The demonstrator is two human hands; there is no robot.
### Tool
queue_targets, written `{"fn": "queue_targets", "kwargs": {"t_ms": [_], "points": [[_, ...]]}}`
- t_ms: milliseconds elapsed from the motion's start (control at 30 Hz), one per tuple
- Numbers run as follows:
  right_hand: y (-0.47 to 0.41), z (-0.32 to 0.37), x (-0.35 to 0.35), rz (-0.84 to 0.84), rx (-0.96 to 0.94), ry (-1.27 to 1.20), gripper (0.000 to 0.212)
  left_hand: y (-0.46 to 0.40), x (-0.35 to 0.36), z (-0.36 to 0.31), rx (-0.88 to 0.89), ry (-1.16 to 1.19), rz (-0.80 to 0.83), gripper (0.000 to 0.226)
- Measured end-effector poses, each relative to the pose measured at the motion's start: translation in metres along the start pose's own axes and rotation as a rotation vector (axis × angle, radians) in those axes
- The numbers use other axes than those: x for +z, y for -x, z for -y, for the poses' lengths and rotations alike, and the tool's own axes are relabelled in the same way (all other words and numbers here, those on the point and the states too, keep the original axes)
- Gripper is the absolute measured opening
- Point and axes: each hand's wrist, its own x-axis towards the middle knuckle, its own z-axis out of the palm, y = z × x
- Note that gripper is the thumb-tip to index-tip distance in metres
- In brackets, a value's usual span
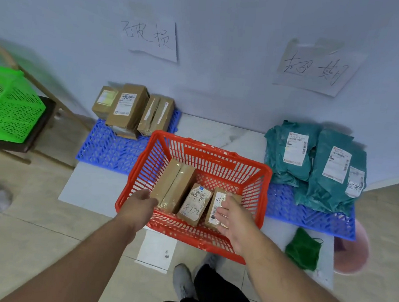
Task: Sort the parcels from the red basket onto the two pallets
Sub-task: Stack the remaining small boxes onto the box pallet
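Note:
A red basket (259,173) stands on the floor between two blue pallets. Inside lie three brown cardboard parcels: a large one (174,187) on the left, a middle one (194,204) with handwriting, and a right one (216,201) with a label. My left hand (141,205) is at the near left rim, its fingers touching the large parcel's corner. My right hand (230,216) rests with spread fingers on the right parcel. The left pallet (106,149) carries three cardboard boxes (129,110). The right pallet (309,217) carries teal mailer bags (326,163).
Paper signs hang on the wall above each pallet (150,39) (316,67). A green basket (5,105) sits on a wooden chair at the left. A green cloth (303,251) and a pink tub (352,250) lie right of the basket. My shoes (183,280) stand just behind it.

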Motion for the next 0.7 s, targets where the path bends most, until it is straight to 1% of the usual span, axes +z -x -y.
{"fn": "queue_targets", "kwargs": {"t_ms": [167,300,367,467,533,633,667,700], "points": [[-0.028,0.007,0.012,0.01,0.044,0.048,0.061,-0.025,0.012,-0.019,0.016,-0.107,-0.02,0.063],[-0.048,0.006,0.028,-0.016,0.097,0.115,0.061,-0.047,0.021,-0.023,0.015,-0.146,-0.002,0.065],[-0.054,0.005,0.039,0.008,0.109,0.111,0.061,-0.055,0.022,-0.026,0.013,-0.165,0.015,0.064],[-0.068,0.004,0.057,-0.021,0.111,0.077,0.059,-0.07,0.019,-0.028,0.022,-0.174,0.024,0.063],[-0.081,0.003,0.069,-0.053,0.1,0.102,0.05,-0.083,0.015,-0.027,0.033,-0.187,0.034,0.061],[-0.099,-0.002,0.087,-0.1,0.09,0.133,0.025,-0.105,0.011,-0.027,0.033,-0.208,0.068,0.06],[-0.107,-0.005,0.092,-0.118,0.096,0.129,0.023,-0.112,0.01,-0.028,0.028,-0.212,0.08,0.059],[-0.114,-0.008,0.098,-0.129,0.099,0.127,0.027,-0.12,0.01,-0.026,0.025,-0.21,0.093,0.054]]}}
